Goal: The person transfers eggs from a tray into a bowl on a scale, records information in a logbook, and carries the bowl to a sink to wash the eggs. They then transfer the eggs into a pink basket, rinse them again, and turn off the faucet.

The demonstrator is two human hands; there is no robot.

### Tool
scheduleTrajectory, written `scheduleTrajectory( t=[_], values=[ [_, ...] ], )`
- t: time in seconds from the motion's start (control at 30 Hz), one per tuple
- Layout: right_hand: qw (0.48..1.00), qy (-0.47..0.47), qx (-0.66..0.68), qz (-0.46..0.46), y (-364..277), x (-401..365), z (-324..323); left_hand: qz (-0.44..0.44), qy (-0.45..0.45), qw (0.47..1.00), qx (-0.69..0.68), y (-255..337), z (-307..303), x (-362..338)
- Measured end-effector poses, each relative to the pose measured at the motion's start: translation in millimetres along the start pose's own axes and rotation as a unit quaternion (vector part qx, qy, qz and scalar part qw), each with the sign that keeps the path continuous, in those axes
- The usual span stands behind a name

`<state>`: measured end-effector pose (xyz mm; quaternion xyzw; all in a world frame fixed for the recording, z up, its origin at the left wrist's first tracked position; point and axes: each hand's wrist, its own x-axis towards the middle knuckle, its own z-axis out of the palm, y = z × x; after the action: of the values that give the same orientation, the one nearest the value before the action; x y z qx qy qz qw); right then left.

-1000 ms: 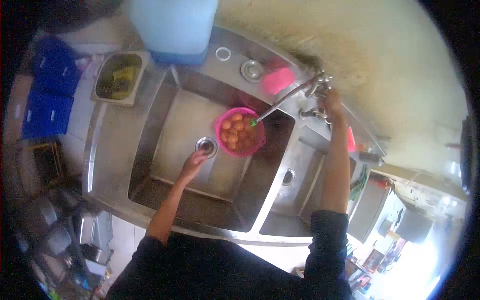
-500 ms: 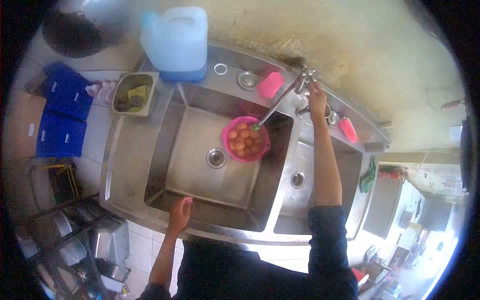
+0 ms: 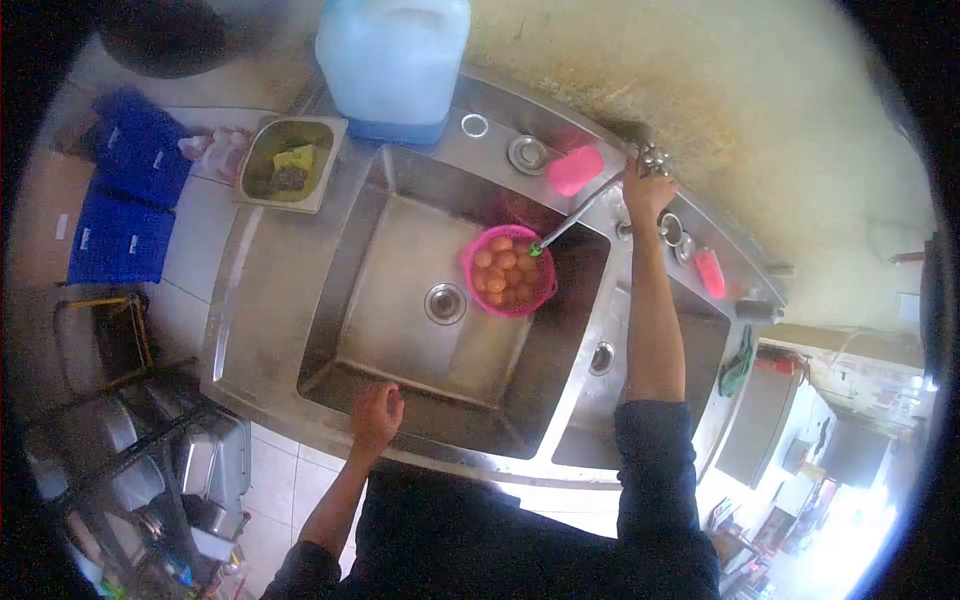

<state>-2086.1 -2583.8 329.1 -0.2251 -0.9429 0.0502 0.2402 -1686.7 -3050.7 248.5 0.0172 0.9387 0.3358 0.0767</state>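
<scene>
At the back of the steel sink, my right hand (image 3: 648, 198) is closed round the faucet (image 3: 655, 160) near its knobs. The faucet's long spout (image 3: 578, 214) ends in a green tip above a pink basket (image 3: 467, 272). Round orange-brown things that look like eggs (image 3: 508, 262) fill this basket, which rests in the larger sink basin (image 3: 400, 290). My left hand (image 3: 378, 422) hovers over the front edge of that basin, fingers loosely bent and nothing visible in them. The drain (image 3: 445, 304) lies left of the basket.
A large jug of blue liquid (image 3: 393, 70) stands on the back ledge. On the left ledge sits a metal container (image 3: 330, 165) with a yellow sponge (image 3: 294, 160). Pink objects (image 3: 575, 170) and a drain strainer (image 3: 527, 154) lie along the back. A smaller basin (image 3: 590, 410) is on the right.
The view has shifted, so the sink appears farther right. My right hand has closed more firmly round the faucet. My left hand has moved slightly right, with its fingers more bent.
</scene>
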Motion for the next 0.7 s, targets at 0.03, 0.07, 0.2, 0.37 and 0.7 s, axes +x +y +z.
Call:
scheduleTrajectory(
  t=[0.03,0.07,0.2,0.37,0.7],
  values=[
    [1.000,0.014,0.008,-0.009,13,5,19,0.009,0.003,1.000,0.003,-1,1,1],
    [0.999,0.027,0.016,-0.018,24,8,34,0.018,0.006,1.000,0.007,-3,2,1],
    [0.995,-0.001,-0.045,-0.089,41,16,45,0.007,0.007,1.000,0.023,-3,4,-4],
    [0.995,-0.066,0.070,-0.016,39,20,26,0.003,0.011,1.000,-0.007,-5,5,1],
    [0.925,-0.124,0.347,0.092,28,-6,-22,0.007,0.025,1.000,0.001,-2,1,3]
  ],
)
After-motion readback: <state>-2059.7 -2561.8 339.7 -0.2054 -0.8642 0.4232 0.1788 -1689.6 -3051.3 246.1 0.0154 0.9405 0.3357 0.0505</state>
